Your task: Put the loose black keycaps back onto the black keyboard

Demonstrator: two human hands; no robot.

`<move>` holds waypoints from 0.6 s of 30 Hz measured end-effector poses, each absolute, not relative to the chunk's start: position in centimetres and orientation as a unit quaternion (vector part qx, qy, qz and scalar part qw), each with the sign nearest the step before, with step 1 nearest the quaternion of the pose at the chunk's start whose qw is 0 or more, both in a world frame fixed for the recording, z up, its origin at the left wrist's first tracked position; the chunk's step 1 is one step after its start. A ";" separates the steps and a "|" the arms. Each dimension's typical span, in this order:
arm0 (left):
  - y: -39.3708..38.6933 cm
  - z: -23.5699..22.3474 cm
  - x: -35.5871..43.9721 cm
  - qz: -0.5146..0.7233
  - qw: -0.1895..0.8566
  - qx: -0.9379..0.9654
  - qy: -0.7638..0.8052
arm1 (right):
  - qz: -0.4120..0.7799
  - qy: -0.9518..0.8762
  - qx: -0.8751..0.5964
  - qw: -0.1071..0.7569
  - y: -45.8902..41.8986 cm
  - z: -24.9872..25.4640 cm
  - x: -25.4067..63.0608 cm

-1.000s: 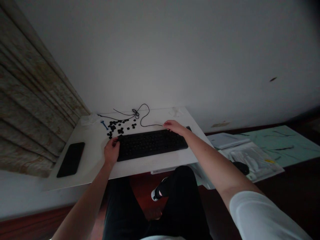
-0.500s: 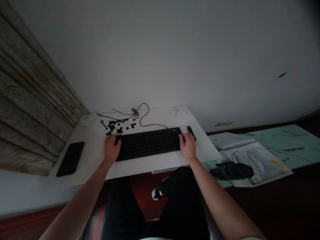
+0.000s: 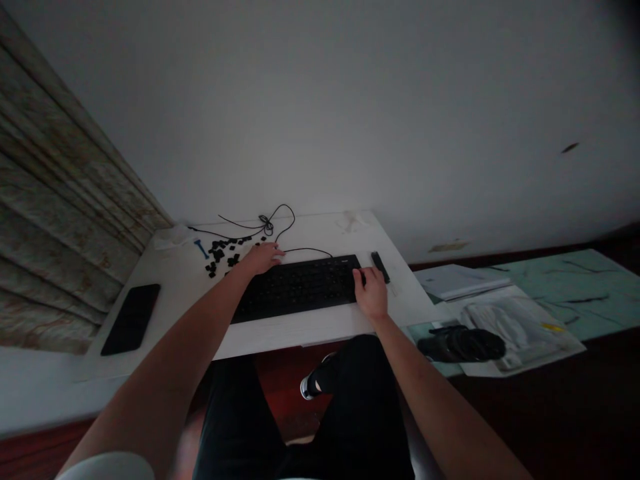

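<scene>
A black keyboard (image 3: pixel 295 288) lies on the white desk (image 3: pixel 300 339). My left hand (image 3: pixel 263 259) rests at its top left edge, fingers apart, holding nothing I can see. My right hand (image 3: pixel 371 293) sits at the keyboard's right end, its fingers against the edge. Just beyond those fingers lies a slim black remote-like bar (image 3: pixel 381 267). Loose black keycaps (image 3: pixel 219 255) are scattered left of my left hand, and a blue keycap puller (image 3: pixel 201 249) lies beyond them. A thin black cable (image 3: pixel 279 227) loops along the desk's back.
A black phone (image 3: pixel 131 319) lies at the desk's left. A curtain (image 3: pixel 60 200) hangs along the left side, and a wall rises behind. To the right, lower down, are a white notebook (image 3: pixel 460 281), a plastic bag (image 3: pixel 520 332), a dark object (image 3: pixel 461 344) and a pale green sheet (image 3: pixel 575 293).
My left hand has moved from the keyboard's left end up and right to its top edge. My right hand stays at the right end, and the keyboard has not visibly moved.
</scene>
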State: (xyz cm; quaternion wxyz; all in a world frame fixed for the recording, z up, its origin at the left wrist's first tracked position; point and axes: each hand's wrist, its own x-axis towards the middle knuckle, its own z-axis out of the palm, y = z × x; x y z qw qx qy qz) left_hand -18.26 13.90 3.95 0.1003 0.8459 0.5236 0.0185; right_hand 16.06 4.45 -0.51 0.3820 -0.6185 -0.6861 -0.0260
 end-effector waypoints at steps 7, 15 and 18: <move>13.2 3.9 -21.3 0.023 0.045 0.823 0.565 | -0.022 -0.680 -0.620 0.392 4.6 -0.6 16.2; 12.7 2.7 -24.5 0.049 0.050 0.692 0.719 | -0.020 -0.676 -0.625 0.390 4.8 -0.7 16.3; 12.9 2.7 -24.7 0.060 0.052 0.726 0.683 | -0.019 -0.671 -0.629 0.391 4.8 -0.7 16.3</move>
